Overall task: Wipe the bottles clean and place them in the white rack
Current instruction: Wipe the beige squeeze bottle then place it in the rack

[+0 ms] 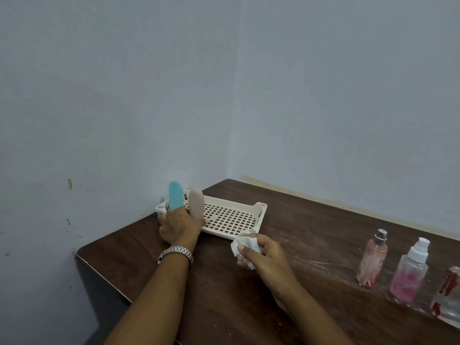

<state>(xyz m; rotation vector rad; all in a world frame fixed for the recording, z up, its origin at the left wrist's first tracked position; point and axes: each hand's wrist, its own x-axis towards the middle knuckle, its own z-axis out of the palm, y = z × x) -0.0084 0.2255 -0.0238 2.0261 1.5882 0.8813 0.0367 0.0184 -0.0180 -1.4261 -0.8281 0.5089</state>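
A white perforated rack (pixel 260 212) lies at the table's far left corner. A blue bottle (pixel 175 195) and a beige bottle (pixel 196 202) stand upright at its left end. My left hand (pixel 178 227), with a metal watch on the wrist, holds the base of the beige bottle between thumb and fingers. My right hand (pixel 266 257) hovers near the rack's front right corner and grips a crumpled white cloth (pixel 245 246). On the right stand a pink spray bottle with a silver top (pixel 372 261) and a clear spray bottle with a white cap (pixel 409 272).
A third bottle with red markings (pixel 448 297) is cut off at the right edge. The dark wooden table (pixel 311 232) shows wet streaks near the bottles. Walls close in behind and to the left of the rack; the table's left edge runs near my left forearm.
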